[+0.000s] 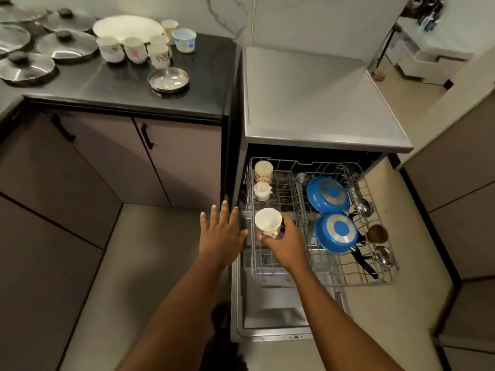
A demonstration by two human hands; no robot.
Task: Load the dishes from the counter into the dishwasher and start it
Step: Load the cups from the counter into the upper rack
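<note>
My right hand (288, 243) grips a white patterned cup (267, 223) over the left side of the pulled-out dishwasher rack (326, 274). My left hand (222, 231) hovers open beside the rack, fingers spread, holding nothing. In the rack stand a patterned cup (263, 171) and a small white cup (262, 190), with two blue pans (328, 194) and metal ladles (364, 206) on the right. On the dark counter (112, 84) sit several cups (135, 49), a blue-white tub (184, 40), a white plate (128, 28), a steel plate (168, 80) and pot lids (65, 44).
The dishwasher door (270, 311) lies open, flat toward me. The dishwasher's grey top (316, 97) is level with the counter. Cabinet doors (107, 162) stand at the left, a wall panel (460, 199) at the right.
</note>
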